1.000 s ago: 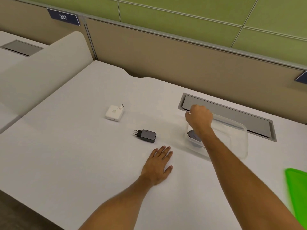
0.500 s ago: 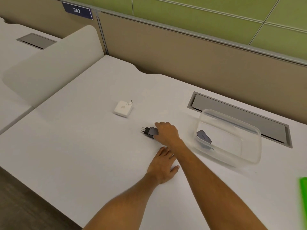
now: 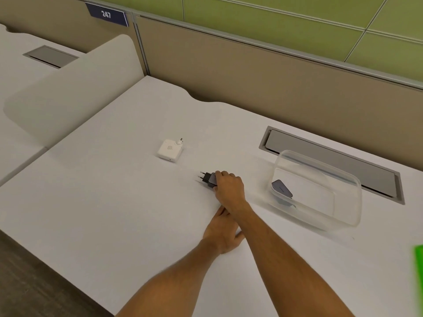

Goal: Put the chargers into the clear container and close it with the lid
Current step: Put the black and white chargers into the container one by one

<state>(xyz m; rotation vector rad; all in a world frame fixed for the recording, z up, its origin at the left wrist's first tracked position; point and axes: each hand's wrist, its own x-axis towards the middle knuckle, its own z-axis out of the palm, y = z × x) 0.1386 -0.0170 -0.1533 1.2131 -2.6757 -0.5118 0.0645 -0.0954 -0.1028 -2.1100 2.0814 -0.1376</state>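
Grey charger (image 3: 282, 189) already in clear container (image 3: 352, 216), frame right. R hand (image 3: 229, 189) grasping black charger (image 3: 209, 180) mid-frame; L hand (image 3: 221, 232) flat on table (image 3: 103, 202), released. White charger (image 3: 169, 150), green lid (image 3: 418, 268) left.

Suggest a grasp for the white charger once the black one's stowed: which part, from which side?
Grip the white charger across its square body, coming from above with fingers on two opposite flat sides. It lies flat on the desk, apart from everything else. Probably avoid the far-right corner, where its round plug sticks up and offers only a small hold.
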